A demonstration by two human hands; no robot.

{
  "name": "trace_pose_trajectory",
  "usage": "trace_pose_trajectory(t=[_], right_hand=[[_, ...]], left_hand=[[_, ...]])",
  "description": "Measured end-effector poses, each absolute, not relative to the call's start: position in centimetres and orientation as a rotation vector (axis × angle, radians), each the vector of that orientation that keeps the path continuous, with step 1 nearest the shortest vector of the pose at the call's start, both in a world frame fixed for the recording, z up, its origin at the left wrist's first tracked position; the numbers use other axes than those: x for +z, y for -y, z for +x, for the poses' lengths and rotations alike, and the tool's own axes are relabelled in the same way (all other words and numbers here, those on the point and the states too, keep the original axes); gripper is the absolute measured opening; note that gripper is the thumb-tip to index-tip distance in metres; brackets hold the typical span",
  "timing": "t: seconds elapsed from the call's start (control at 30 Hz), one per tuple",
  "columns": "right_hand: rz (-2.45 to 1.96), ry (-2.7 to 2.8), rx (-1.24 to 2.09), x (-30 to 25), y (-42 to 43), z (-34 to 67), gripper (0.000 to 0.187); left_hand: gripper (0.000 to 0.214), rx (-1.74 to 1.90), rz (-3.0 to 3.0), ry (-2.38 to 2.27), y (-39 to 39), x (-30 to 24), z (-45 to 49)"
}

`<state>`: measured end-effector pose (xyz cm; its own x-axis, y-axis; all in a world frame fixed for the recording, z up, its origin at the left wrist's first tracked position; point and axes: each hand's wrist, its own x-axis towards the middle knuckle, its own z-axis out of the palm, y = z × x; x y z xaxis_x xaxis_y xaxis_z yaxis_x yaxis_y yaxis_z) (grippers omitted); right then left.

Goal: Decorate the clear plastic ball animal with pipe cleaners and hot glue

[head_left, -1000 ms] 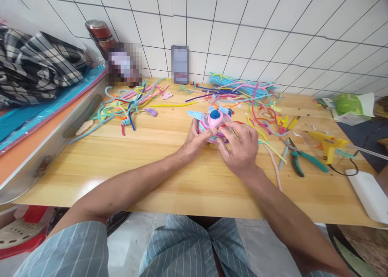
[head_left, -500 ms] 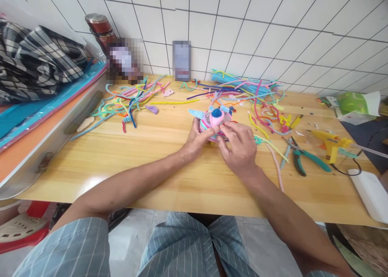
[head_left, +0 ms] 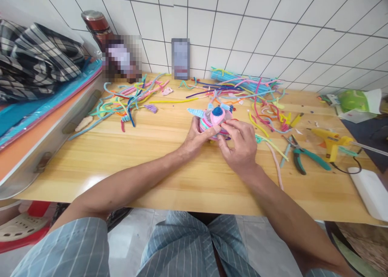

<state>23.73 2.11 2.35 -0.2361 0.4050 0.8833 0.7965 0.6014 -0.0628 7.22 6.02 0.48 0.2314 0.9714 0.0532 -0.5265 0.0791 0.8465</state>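
Observation:
A pipe-cleaner craft figure (head_left: 217, 118), pink, striped and topped with a dark blue coil, is between my hands just above the wooden table. My left hand (head_left: 197, 135) is closed around its left side, thumb across the front. The fingers of my right hand (head_left: 239, 141) are bent and pressed against its front right edge. A light blue pointed piece (head_left: 195, 112) sticks out from the figure's left. What my right fingertips pinch there is too small to make out clearly.
Loose pipe cleaners (head_left: 130, 99) lie at the left, with a blue bundle (head_left: 242, 81) along the wall. Pliers (head_left: 306, 156), a yellow glue gun (head_left: 330, 141) and a white box (head_left: 368, 192) are at the right. A phone (head_left: 180, 59) leans on the tiles; a bin (head_left: 54, 135) borders the left.
The view has shifted slightly. My right fingers have moved a little along the figure's front edge; my left hand keeps its hold.

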Motion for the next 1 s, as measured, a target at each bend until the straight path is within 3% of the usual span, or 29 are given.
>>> trace_pose_trajectory(t=[0.5, 0.7, 1.0], right_hand=[[-0.953, 1.831, -0.537, 2.4, -2.1, 24.0, 0.038], [-1.063, 1.844, -0.54, 1.9, -2.1, 24.3, 0.035], [-1.045, 1.858, -0.544, 1.6, -1.9, 23.6, 0.035]], left_hand=[[0.1, 1.212, 1.066, -0.548, -6.8, 0.2, 6.8], [0.081, 1.136, 0.95, -0.529, -5.6, 1.6, 6.8], [0.092, 1.177, 0.875, -0.567, -5.4, 1.8, 7.0]])
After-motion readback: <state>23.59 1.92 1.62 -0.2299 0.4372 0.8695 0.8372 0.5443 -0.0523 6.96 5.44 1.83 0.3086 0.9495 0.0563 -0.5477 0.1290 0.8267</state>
